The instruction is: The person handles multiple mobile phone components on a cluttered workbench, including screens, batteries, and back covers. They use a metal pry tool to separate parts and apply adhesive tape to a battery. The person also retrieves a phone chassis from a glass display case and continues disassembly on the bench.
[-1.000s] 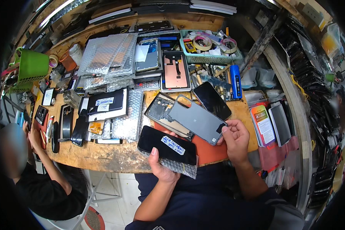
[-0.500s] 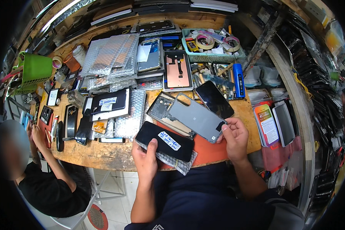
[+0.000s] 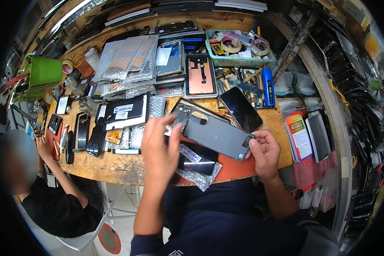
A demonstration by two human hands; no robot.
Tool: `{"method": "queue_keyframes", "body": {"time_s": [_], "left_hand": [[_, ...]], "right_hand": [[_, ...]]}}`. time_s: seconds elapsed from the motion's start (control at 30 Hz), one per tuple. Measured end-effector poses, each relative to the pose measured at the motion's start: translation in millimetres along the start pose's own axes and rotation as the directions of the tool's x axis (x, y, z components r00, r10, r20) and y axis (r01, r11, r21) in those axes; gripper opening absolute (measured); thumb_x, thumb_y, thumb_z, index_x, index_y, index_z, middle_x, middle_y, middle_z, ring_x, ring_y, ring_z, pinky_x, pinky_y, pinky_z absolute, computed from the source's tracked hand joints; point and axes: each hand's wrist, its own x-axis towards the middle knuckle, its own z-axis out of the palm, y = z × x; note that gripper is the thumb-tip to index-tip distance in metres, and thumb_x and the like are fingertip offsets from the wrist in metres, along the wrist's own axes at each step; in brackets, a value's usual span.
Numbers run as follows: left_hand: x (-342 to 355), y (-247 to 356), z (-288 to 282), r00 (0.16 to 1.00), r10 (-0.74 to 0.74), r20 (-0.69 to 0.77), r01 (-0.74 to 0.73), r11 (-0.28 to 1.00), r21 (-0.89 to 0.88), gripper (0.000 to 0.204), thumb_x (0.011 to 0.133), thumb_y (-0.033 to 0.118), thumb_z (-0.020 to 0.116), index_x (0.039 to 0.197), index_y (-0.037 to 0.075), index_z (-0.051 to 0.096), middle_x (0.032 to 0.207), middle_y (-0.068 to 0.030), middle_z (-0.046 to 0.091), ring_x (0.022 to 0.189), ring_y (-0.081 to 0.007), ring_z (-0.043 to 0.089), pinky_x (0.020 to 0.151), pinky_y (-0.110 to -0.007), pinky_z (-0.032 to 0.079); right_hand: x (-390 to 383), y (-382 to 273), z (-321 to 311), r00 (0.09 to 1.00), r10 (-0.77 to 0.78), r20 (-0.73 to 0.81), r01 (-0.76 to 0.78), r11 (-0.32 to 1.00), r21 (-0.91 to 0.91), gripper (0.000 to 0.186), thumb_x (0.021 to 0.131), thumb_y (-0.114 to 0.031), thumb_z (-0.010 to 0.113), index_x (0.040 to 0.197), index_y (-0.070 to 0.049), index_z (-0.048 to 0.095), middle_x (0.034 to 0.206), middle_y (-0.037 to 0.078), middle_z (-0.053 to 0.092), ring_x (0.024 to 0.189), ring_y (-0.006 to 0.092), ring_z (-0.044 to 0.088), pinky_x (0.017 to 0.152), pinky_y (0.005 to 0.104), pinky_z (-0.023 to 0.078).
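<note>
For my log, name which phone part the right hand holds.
The smooth grey panel: unlike the black phones, it is pinched by the right hand.

Phone (image 3: 204, 165) before cover (image 3: 219, 138), basket (image 3: 239, 62) behind both

Blue handwriting on white labels (image 3: 190, 154) across a black phone (image 3: 205, 167) and a dark panel (image 3: 136, 105)

Bubble-wrapped packets (image 3: 123, 59) lie between a green basket (image 3: 46, 70) and a turquoise basket (image 3: 237, 62).
</note>
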Motion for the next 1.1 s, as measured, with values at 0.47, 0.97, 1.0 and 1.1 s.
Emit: {"method": "queue_keyframes", "body": {"time_s": [0.47, 0.97, 1.0, 1.1], "left_hand": [[58, -26, 25, 0.879, 0.013, 0.476, -0.082, 0.989, 0.125, 0.026, 0.099, 0.022, 0.074, 0.091, -0.003, 0.074, 0.076, -0.0072, 0.069, 0.071, -0.0143, 0.062, 0.066, -0.037, 0.051], [57, -22, 28, 0.766, 0.185, 0.615, -0.188, 0.98, -0.061, 0.01, 0.095, 0.006, 0.073, 0.098, -0.003, 0.077, 0.082, -0.0136, 0.071, 0.073, -0.0287, 0.069, 0.069, -0.039, 0.053], [56, -20, 29, 0.761, 0.156, 0.63, -0.163, 0.986, -0.048, 0.01, 0.093, 0.005, 0.074, 0.099, -0.003, 0.078, 0.084, -0.0151, 0.071, 0.075, -0.0314, 0.069, 0.07, -0.039, 0.053], [64, -26, 26, 0.791, 0.082, 0.607, -0.194, 0.974, 0.121, 0.014, 0.087, 0.005, 0.078, 0.1, -0.002, 0.078, 0.088, -0.0171, 0.072, 0.081, -0.0362, 0.069, 0.075, -0.041, 0.055]], "right_hand": [[-10, -1, -35, 0.996, 0.015, -0.09, -0.015, 1.0, 0.002, 0.011, 0.104, -0.001, 0.059, 0.113, 0.004, 0.058, 0.091, 0.005, 0.066, 0.07, 0.005, 0.061, 0.064, 0.0197, 0.052], [-4, 10, -56, 0.972, -0.003, -0.236, 0.002, 1.0, -0.002, 0.015, 0.104, -0.004, 0.061, 0.116, 0.003, 0.056, 0.089, 0.004, 0.062, 0.068, 0.0053, 0.06, 0.063, 0.0197, 0.052], [-5, 13, -57, 0.971, -0.001, -0.24, 0.002, 1.0, 0.005, 0.015, 0.104, -0.004, 0.061, 0.116, 0.003, 0.056, 0.089, 0.004, 0.062, 0.068, 0.0053, 0.06, 0.063, 0.0197, 0.052], [-8, 14, -56, 0.972, -0.001, -0.236, 0.0, 1.0, -0.007, 0.016, 0.104, -0.004, 0.061, 0.117, 0.003, 0.056, 0.089, 0.004, 0.062, 0.068, 0.0055, 0.061, 0.063, 0.0197, 0.052]]}}
